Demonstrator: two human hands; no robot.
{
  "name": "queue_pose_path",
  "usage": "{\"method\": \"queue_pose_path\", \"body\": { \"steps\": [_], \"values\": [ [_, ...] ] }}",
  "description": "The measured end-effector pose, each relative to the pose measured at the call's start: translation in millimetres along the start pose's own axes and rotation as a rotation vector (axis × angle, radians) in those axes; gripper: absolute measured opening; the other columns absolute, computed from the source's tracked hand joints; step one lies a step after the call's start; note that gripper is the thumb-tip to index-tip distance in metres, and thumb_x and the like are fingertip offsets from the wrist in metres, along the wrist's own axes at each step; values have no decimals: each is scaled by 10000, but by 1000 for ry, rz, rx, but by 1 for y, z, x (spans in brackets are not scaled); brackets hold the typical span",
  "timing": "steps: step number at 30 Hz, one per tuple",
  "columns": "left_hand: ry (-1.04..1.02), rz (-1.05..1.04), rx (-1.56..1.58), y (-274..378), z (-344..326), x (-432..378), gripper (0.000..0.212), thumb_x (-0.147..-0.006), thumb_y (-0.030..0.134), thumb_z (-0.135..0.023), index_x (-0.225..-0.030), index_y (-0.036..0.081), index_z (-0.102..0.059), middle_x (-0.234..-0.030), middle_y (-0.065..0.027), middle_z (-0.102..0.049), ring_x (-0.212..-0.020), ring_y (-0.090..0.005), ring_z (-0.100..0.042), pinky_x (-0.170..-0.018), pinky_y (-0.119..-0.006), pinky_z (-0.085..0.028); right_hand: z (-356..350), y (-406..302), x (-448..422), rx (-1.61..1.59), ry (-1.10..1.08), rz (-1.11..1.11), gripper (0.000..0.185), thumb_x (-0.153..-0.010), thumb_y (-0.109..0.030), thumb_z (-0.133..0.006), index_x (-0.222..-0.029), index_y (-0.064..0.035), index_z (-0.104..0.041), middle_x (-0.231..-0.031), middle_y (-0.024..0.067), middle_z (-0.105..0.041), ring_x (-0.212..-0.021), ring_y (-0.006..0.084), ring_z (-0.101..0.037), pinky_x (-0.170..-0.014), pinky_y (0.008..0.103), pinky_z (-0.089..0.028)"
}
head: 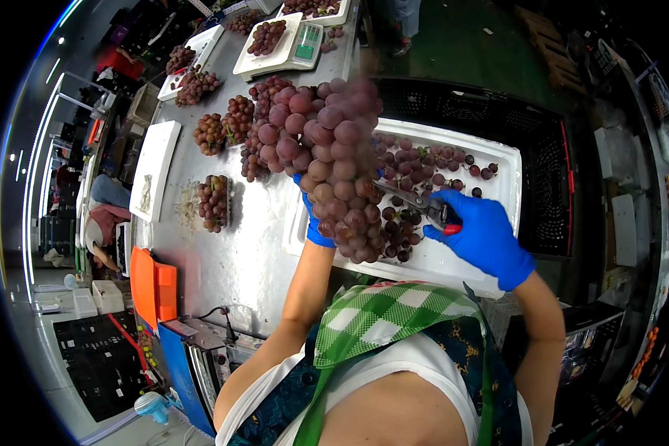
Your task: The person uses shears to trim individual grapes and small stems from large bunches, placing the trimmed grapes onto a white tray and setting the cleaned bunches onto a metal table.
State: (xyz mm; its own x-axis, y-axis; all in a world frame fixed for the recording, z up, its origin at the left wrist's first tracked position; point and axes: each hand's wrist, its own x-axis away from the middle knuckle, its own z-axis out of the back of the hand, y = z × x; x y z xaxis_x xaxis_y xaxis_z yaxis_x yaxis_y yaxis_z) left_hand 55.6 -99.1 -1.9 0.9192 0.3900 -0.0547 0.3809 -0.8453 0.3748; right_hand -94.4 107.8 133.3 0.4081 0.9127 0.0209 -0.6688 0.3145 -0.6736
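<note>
A large bunch of reddish-purple grapes (334,150) hangs before me, high above the metal table. Behind it my left hand (315,223), in a blue glove, is mostly hidden; the wrist and a little of the glove show, and its grip cannot be seen. My right hand (474,231), gloved in blue, is closed around red-handled pruning snips (410,198), whose blades point left to the bunch's right side. Whether the blades touch a grape cannot be told. Below lies a white tray (504,184) with loose grapes and small clusters (418,161).
On the metal table (245,251) are several smaller grape bunches (213,203), a white foam tray (155,173) and a scale (306,47) carrying grapes. A black crate (546,184) is at the right, an orange bin (156,284) at the left. Other people (108,217) are farther off.
</note>
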Motion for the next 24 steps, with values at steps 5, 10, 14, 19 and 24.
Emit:
{"method": "queue_pose_path", "body": {
  "steps": [5,10,14,19,24],
  "values": [
    [-16,1,10,1,1,0,552,-902,430,-330,-1314,65,-286,-1324,-117,-343,-1195,-246,-367,-995,-376,-325,27,-5,-16,210,-147,143,422,-695,-344,-677,-982,-53,-572,-659,120,-589,-610,291,-584,-559,375,-451],
    [-30,-1,19,3,-4,5,552,-905,434,-321,-1313,64,-287,-1327,-119,-340,-1199,-250,-364,-997,-380,-323,43,-26,-32,382,-238,193,461,-682,-366,-683,-1015,-65,-582,-699,131,-613,-672,298,-598,-634,375,-468],
    [-47,4,28,4,-3,4,553,-907,438,-314,-1312,63,-288,-1330,-121,-338,-1202,-253,-362,-999,-384,-322,58,-46,-51,456,-539,51,457,-675,-381,-673,-994,-63,-598,-744,149,-610,-726,311,-597,-675,391,-468],
    [-53,0,31,5,-6,9,553,-909,442,-305,-1311,62,-290,-1333,-123,-336,-1206,-257,-359,-1001,-389,-320,61,-50,-59,598,-521,242,421,-664,-393,-672,-906,-52,-621,-738,152,-605,-722,317,-597,-674,392,-475],
    [-56,10,35,4,-5,12,554,-912,447,-296,-1310,61,-291,-1336,-125,-333,-1210,-261,-356,-1003,-393,-319,66,-60,-65,623,-483,324,357,-650,-383,-672,-745,-42,-628,-694,155,-598,-680,321,-595,-625,394,-484]
  ]
}}
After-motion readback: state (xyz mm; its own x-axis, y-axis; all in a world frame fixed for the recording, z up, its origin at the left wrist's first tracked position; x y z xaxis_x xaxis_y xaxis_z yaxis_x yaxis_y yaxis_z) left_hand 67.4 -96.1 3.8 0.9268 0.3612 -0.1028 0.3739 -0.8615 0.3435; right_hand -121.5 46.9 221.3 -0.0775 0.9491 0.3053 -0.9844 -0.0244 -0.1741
